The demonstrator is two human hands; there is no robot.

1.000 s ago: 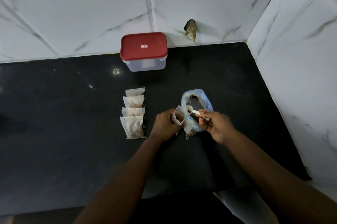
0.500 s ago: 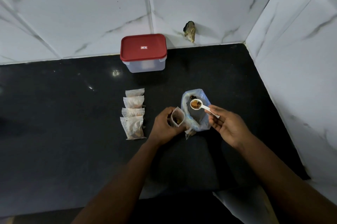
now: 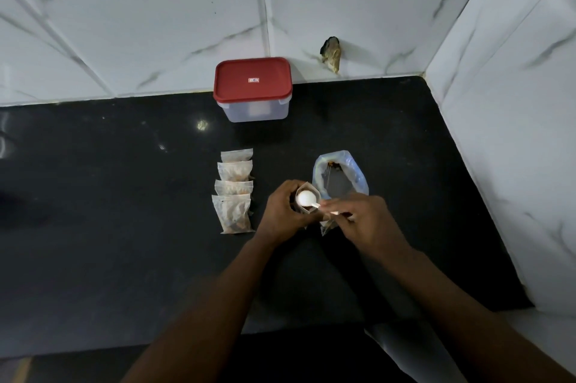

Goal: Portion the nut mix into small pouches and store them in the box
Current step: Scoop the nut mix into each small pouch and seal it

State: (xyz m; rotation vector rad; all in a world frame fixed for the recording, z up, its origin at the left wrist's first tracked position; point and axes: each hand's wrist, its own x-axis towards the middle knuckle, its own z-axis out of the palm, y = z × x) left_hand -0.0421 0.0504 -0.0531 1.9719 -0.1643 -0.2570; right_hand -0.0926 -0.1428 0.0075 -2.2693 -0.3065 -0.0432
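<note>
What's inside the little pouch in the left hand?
The white spoon, bowl turned over, sits in the pouch mouth. A little brown mix shows beneath; the spoon and left hand hide the rest.

Left of the four filled pouches (image 3: 234, 192) the black tabletop (image 3: 93, 195) lies bare and wide. A bare strip separates them from the red-lidded box (image 3: 254, 91) against the back wall (image 3: 156, 24). Between pouches and nut-mix bag (image 3: 352, 173), the left hand (image 3: 280, 215) gripping a small pouch (image 3: 313, 191) and the right hand (image 3: 366, 222) pinching a spoon (image 3: 306, 198) block passage. Bare tabletop separates bag and side wall (image 3: 514, 102).
</note>
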